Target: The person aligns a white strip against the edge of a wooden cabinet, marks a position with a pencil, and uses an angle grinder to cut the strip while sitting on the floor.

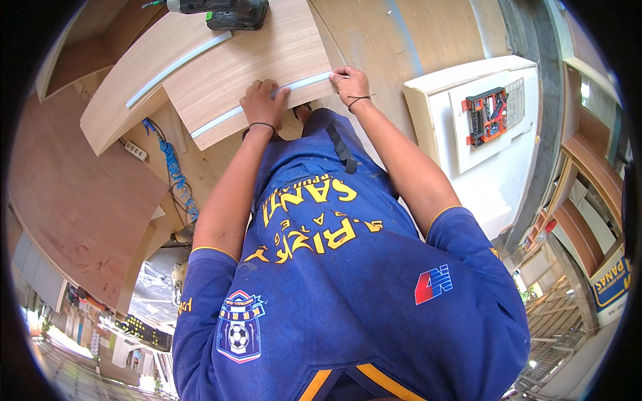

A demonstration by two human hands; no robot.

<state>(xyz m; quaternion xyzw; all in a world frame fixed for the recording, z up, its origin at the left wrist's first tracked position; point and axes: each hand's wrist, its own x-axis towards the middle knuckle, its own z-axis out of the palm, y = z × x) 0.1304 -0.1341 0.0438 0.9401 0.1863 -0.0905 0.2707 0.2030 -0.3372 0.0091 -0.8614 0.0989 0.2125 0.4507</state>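
A wood-grain panel [281, 52] lies in front of me with a long pale grey strip [306, 82] running along its near side. Over the strip's middle is my left hand [263, 103], its fingers bent and its thumb apart from them, gripping at the strip and the panel's near edge. The fingers of my right hand [350, 84] pinch the strip's right end at the panel's corner. To the left, another wood-grain panel [114, 115] carries a similar pale strip [175, 70]. A black cordless drill [237, 16] with a green patch rests at the far edge.
A white board structure [476, 187] on the right holds an orange and black tool organiser [486, 115]. Left of my legs, a blue coiled hose [172, 164] hangs near a white power strip [136, 151]. A brown board [87, 200] stands at the left, open wooden cabinets [582, 227] at the right.
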